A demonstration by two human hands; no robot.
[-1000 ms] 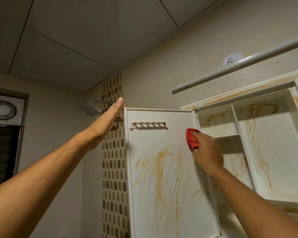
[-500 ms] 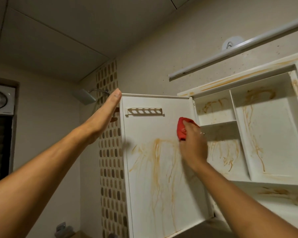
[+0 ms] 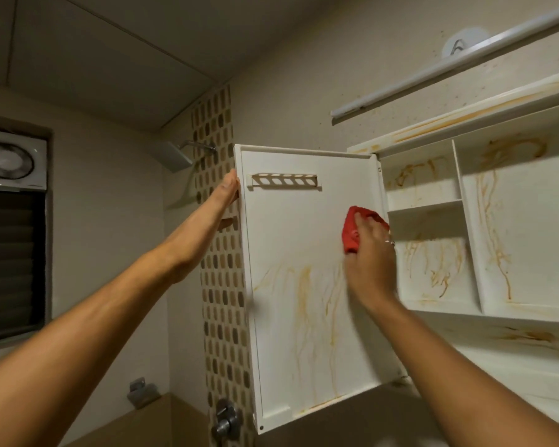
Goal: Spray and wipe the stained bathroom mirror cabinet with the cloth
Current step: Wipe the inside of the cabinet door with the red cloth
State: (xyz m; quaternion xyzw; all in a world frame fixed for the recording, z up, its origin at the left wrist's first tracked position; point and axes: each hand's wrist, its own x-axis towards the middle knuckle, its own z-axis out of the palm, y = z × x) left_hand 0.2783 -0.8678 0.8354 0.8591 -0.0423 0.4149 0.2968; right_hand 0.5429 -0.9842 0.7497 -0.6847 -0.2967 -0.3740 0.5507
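Note:
The white cabinet door [image 3: 291, 240] stands swung open, its inner face streaked with orange-brown stains in the lower half. My right hand [image 3: 370, 262] presses a red cloth [image 3: 352, 230] against the door near its hinge side. My left hand [image 3: 228, 191] holds the door's free left edge, thumb on the front and the fingers hidden behind it. The open cabinet body [image 3: 471, 304] to the right has stained white compartments. No spray bottle is in view.
A small slotted rack [image 3: 284, 182] sits high on the door. A long light bar [image 3: 449, 62] runs above the cabinet. A shower head [image 3: 175, 156], mosaic tile strip [image 3: 223, 317], tap valve [image 3: 226, 417] and wall fan [image 3: 8, 161] lie to the left.
My view has tilted downward, showing more of the door's bottom. My right hand with the cloth has slid down the door near the hinge side. My left hand has moved down the door's edge.

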